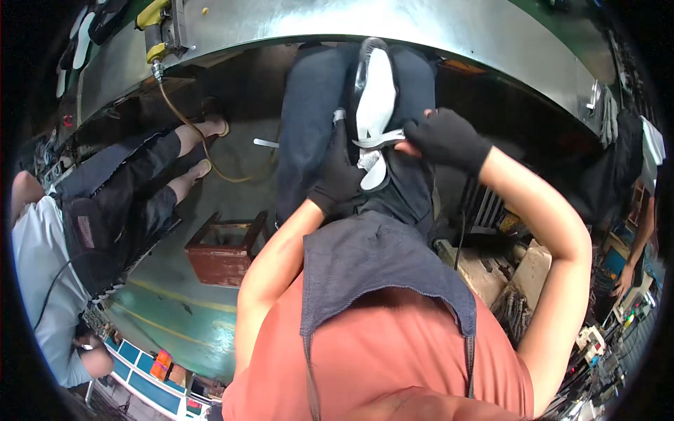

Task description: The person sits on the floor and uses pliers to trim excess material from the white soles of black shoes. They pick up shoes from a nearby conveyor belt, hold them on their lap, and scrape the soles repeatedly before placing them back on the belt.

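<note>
A black shoe (pixel 378 91) with a white underside lies sole up across my lap, its toe toward the metal bench. My left hand (pixel 337 168), in a black glove with something pale at one fingertip, grips the shoe along its left side near the heel; part of its fingers is hidden. My right hand (pixel 446 137), in a black fingerless glove, is closed at the right of the shoe. Between its thumb and fingers it pinches a white strip (pixel 379 139) that crosses the middle of the sole. Below the strip, a wrinkled silvery patch shows beside the white heel (pixel 374 175).
The metal bench (pixel 393 21) spans the far side, with a yellow hand tool (pixel 154 31) and its hose at left. A brown stool (pixel 221 252) stands to my left. A co-worker (pixel 84 231) sits further left; another person's hand (pixel 623 284) shows at far right.
</note>
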Demonstrator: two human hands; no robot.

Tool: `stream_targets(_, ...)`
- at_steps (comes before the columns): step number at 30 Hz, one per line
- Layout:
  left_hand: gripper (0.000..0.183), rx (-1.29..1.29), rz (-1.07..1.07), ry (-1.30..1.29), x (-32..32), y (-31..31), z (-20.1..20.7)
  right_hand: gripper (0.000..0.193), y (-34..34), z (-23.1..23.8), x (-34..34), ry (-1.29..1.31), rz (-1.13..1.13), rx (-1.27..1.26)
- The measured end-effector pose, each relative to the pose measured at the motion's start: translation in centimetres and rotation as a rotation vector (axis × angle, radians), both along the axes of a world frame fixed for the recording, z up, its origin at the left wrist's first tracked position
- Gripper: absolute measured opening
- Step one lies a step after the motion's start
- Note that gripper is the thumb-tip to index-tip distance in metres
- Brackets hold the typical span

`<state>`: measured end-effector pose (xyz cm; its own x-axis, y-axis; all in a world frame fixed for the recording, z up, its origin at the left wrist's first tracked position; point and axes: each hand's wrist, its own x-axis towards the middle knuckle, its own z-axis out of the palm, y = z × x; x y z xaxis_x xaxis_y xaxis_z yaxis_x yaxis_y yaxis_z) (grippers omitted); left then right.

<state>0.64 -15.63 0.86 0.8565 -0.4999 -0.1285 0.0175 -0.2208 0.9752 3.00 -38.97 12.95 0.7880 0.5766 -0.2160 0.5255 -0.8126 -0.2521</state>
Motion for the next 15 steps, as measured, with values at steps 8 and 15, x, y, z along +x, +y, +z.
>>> stream_targets(8,0.062,-0.238,0.218,0.471,-0.7,-0.8,0.5,0.044,-1.7,-2.6,1.6,0.002,0.149,0.099)
stream_targets(15,0.064,0.096,0.258,-0.131,0.8,-2.1,-2.8,0.028,-0.2,4.4,4.2,0.327,0.022,-0.111)
